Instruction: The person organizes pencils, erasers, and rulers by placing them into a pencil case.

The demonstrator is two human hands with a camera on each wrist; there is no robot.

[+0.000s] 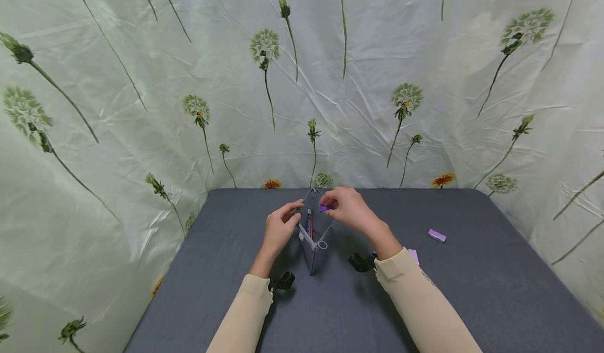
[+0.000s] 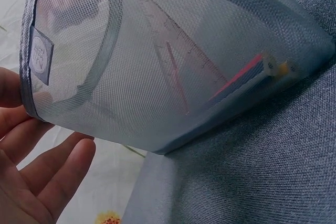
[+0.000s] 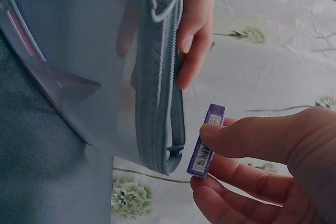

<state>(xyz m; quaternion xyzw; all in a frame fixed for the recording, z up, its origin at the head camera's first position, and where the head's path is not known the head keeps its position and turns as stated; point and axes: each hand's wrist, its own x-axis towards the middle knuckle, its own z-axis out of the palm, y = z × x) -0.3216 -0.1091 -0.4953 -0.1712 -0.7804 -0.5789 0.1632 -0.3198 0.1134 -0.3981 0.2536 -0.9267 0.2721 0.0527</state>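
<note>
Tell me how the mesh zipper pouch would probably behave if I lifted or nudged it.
The mesh pouch is probably floppy, since its walls are thin and see-through. It may tip if nudged without the left hand at its rim, because its bottom edge looks narrow.

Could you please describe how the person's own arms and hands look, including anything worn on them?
The person wears long, cream-coloured fabric sleeves reaching close to the wrists. A black, curved fitting sits at the left wrist, and a similar black fitting at the right. The left hand and right hand are bare, without gloves.
</note>
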